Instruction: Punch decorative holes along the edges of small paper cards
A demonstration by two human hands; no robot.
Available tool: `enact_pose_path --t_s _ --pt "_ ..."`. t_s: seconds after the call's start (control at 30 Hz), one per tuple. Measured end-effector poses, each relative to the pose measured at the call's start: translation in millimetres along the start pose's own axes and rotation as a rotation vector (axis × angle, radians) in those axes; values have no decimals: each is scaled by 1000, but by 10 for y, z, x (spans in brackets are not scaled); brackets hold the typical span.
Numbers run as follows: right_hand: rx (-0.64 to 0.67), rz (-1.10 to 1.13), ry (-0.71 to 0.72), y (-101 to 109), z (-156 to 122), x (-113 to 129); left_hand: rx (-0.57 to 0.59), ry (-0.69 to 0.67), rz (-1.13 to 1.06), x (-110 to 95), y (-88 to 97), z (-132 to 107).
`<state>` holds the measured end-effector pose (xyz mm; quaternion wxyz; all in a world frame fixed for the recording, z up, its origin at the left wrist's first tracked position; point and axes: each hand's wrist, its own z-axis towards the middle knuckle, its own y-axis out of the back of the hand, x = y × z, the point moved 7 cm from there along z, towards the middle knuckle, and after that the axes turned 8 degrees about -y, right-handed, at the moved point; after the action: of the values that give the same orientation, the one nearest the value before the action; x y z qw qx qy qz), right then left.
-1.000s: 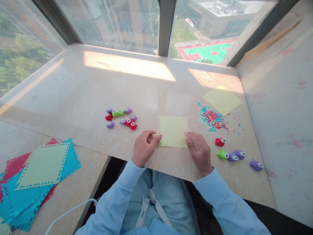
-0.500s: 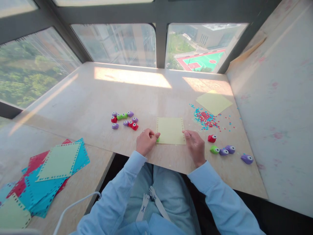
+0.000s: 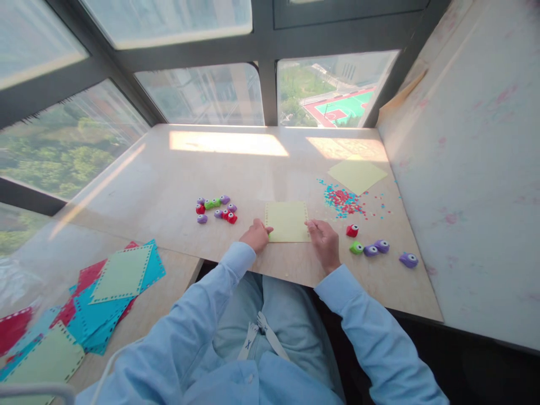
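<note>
A pale yellow sheet of paper [image 3: 287,222] lies in front of me, with small holes punched along its left and right edges. My left hand [image 3: 256,235] is closed at the sheet's lower left edge, thumb pressing on a small green craft punch that is mostly hidden under the fingers. On the other side, my right hand [image 3: 324,239] pinches the right edge of the paper between thumb and fingers. Near the right hand stand a red craft punch [image 3: 352,230], a green one [image 3: 356,248] and several purple ones [image 3: 408,259].
Several coloured craft punches [image 3: 213,204] are grouped left of the sheet. Red and blue paper confetti [image 3: 343,201] is scattered at the right, beside another yellow sheet [image 3: 358,173]. Punched coloured sheets [image 3: 122,273] overlap at the left. A wall [image 3: 468,169] bounds the right side.
The camera view has tilted up and shifted slightly, so the table scene sits differently. Both hands stay at the same edges of the yellow sheet.
</note>
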<state>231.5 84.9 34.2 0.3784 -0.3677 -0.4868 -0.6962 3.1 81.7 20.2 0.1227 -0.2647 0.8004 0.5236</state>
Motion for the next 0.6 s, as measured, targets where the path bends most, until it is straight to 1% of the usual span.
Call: enact_pose_path --t_s 0.13,0.5,0.6 --pt "-1 9 9 -5 -1 -7 42 19 24 9 -3 39" --pt "15 -1 54 -22 -25 -16 56 60 59 -5 21 31" --pt "22 -23 71 -37 -29 -12 44 55 47 13 28 45"
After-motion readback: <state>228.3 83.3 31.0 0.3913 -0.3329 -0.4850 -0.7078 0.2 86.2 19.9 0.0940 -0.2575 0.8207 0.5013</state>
